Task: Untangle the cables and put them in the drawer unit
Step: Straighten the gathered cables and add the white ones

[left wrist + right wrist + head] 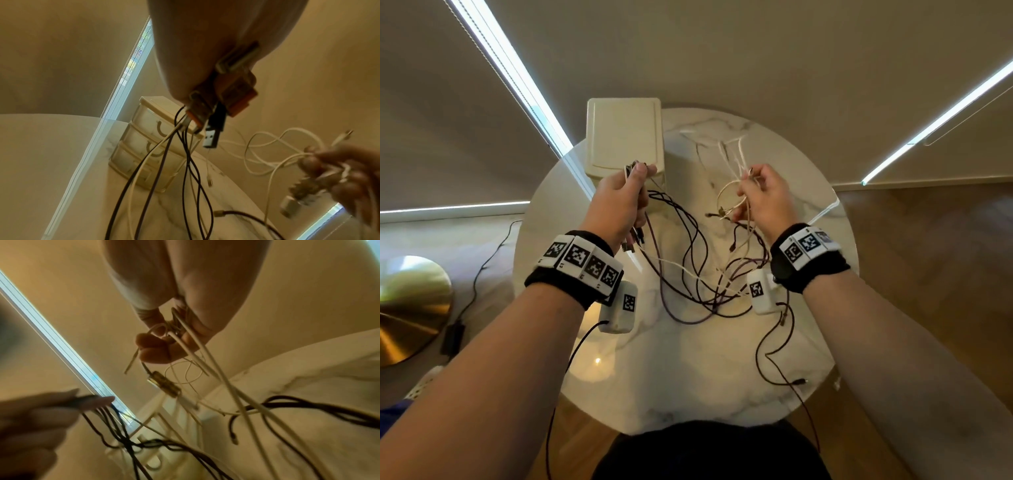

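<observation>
My left hand [627, 192] is raised in front of the cream drawer unit [624, 137] and grips a bunch of cable plugs [226, 97], mostly dark cables [681, 240] that hang down from it. My right hand [760, 192] is raised to the right and pinches a bundle of white cables [729, 195] with a gold plug [164, 384] dangling below the fingers. Dark and white cables sag between both hands in a tangle [709, 287] over the round marble table [688, 377]. The drawer unit's three drawers [148, 146] look closed.
A dark cable end [799, 381] lies near the table's front right edge. White cable loops [722, 144] rest at the table's back. A brass lamp base [407, 308] and a black power cord [482, 260] are on the floor at left. Blinds surround the table.
</observation>
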A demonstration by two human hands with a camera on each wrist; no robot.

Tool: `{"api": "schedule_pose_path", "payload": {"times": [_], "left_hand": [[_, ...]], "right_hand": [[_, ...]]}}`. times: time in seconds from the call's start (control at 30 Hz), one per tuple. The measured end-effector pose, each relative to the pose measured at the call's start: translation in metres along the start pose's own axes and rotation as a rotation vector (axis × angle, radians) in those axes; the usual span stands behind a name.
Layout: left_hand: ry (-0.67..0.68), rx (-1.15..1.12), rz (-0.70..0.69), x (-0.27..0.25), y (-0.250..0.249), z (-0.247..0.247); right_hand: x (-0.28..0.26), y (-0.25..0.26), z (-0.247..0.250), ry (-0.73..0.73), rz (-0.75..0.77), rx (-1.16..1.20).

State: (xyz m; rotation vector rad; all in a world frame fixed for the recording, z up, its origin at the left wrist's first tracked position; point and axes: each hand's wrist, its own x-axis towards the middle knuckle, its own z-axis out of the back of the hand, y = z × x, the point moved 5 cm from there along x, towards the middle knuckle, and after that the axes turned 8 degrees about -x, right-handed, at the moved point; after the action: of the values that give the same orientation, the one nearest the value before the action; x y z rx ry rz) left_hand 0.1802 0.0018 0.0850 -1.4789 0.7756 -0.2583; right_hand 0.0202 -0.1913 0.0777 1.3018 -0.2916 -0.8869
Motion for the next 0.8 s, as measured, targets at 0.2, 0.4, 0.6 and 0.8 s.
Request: {"api": "schedule_pose_path", "payload": {"times": [0.2,0.4,0.6,0.8], "left_hand": [[-0.015,0.066,-0.003,-0.002,-0.001,0.000],[0.010,0.075,0.000,-0.003,0.005,-0.003],[0.003,0.090,0.012,-0.001,0.007,-0.005],[-0.005,0.095,0.007,-0.002,0.007,-0.004]], "right_hand": [[-0.022,0.062,0.005,0.087,0.115,0.315],[-0.033,0.071,0.001,0.228,0.083,0.421],[-0.010,0.004,0.004,0.125,0.100,-0.626],[-0.011,0.022,0.027,0.058,0.144,-0.080]]}}
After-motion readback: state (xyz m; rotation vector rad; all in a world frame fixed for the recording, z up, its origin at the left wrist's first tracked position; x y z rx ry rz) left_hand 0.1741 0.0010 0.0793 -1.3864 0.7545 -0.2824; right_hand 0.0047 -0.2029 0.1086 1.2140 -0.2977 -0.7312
